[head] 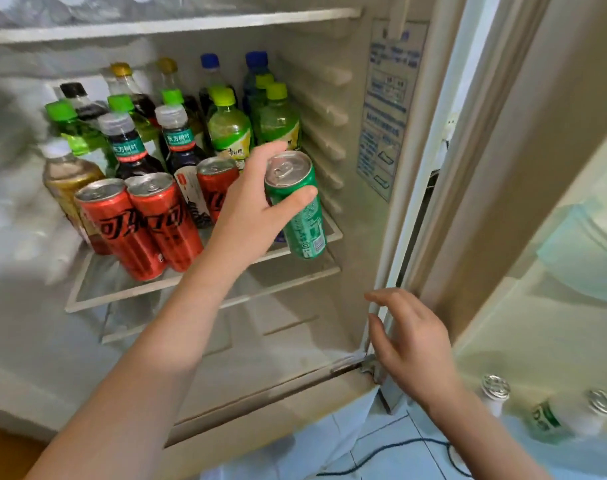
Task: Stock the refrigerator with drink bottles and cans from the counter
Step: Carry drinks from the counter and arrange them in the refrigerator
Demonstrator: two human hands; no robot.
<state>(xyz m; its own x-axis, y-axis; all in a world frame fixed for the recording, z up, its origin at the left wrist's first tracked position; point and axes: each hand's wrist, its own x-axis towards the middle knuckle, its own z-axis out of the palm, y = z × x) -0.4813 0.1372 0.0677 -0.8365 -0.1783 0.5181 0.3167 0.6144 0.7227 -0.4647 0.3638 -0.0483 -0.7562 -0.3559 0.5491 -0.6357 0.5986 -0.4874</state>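
My left hand (252,206) grips a green soda can (300,216) and holds it upright at the right front of the refrigerator's glass shelf (205,285). Three red cola cans (139,223) stand at the front of that shelf, to the left of the green can. Behind them are several bottles: dark tea bottles (129,147), green-capped bottles (229,129) and blue-capped ones (210,74). My right hand (411,337) hovers with relaxed fingers near the lower right corner of the refrigerator's frame and holds nothing.
The refrigerator door (554,237) stands open on the right, with two small bottles (568,417) in its lower rack. An upper shelf (170,24) holds pale containers. A black cable (392,448) lies on the tiled floor below.
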